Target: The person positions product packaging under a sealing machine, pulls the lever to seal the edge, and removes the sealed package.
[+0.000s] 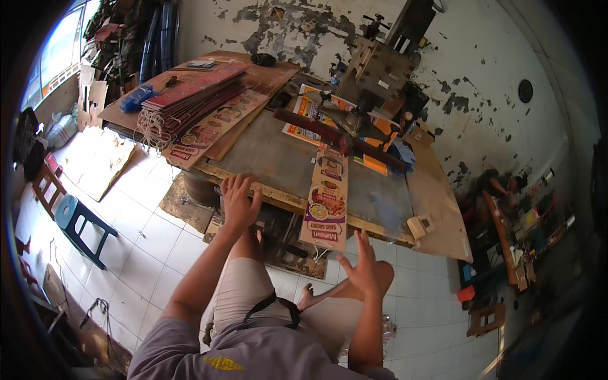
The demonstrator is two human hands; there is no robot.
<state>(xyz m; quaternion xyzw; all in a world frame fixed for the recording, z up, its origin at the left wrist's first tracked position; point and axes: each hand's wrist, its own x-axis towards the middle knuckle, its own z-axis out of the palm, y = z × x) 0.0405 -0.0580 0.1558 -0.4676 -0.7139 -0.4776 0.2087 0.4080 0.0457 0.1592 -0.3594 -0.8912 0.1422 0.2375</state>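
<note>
A long printed strip (328, 197) in purple and cream lies under the dark red bar (310, 126) of a machine, its near end hanging over the table's front edge with white string below it. My right hand (364, 266) is just right of that end, fingers apart and holding nothing. At the front edge further left, my left hand (240, 199) has its fingers loosely bent and spread, with nothing seen in them. Whether it touches the edge I cannot tell. Beyond it lies a similar printed strip (218, 126), beside a thick stack of red-topped strips (193, 85) with strings.
Orange-and-white printed sheets (304, 101) lie under the machine. A small wooden block (418, 226) sits at the table's right front. Blue plastic (136, 99) rests left of the stack. A blue stool (79, 218) stands on the tiled floor. Another person (500, 183) is at the far right.
</note>
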